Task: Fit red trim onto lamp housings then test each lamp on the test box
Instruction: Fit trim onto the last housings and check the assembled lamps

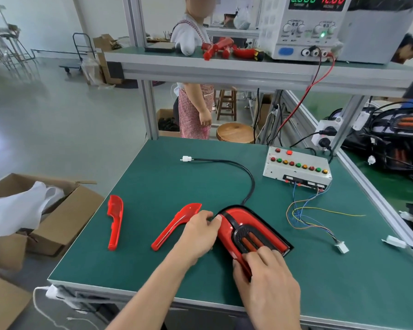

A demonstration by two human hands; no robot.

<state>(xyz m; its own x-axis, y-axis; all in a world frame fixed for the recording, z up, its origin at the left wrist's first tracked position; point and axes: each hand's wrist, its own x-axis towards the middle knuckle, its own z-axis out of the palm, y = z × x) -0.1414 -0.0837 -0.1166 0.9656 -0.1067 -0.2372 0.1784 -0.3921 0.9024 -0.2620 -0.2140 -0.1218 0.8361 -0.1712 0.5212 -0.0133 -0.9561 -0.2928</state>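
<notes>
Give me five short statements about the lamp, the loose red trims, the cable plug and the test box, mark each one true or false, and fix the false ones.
1. Both hands are on the lamp housing. True: the left hand holds its left edge and the right hand presses its near end.
2. Three loose red trim pieces lie on the mat. False: two, the far left trim and the nearer trim.
3. The lamp's white plug is plugged into the test box. False: it lies free on the mat.
4. The test box sits right of the lamp. True.
5. The power supply shows 24 volts. False: 12.00.
</notes>
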